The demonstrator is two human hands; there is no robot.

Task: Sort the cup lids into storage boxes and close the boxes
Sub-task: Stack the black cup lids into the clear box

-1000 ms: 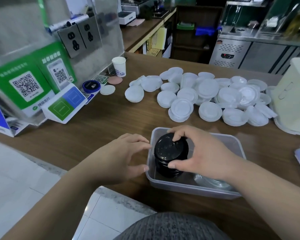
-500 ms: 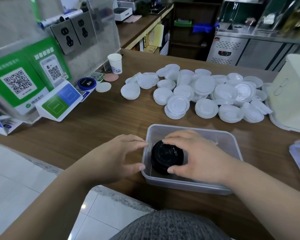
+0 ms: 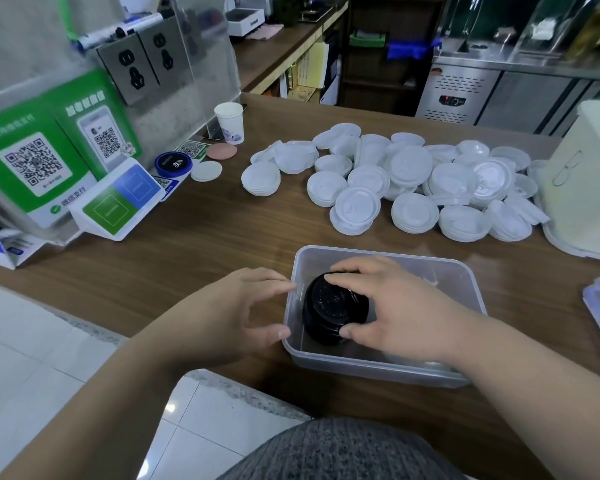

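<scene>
Inside the clear box, the right hand grips black lids, placing them; the open left hand touches its wall. Next, let go gently.

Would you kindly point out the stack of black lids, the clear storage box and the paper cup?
stack of black lids (image 3: 330, 303), head view, top lid's face.
clear storage box (image 3: 459, 282), head view, far wall.
paper cup (image 3: 230, 124), head view, side wall.

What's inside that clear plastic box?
A stack of black lids sits at the left of the box, gripped by the right hand. That hand and wrist cover the right part, so anything there is hidden.
</scene>
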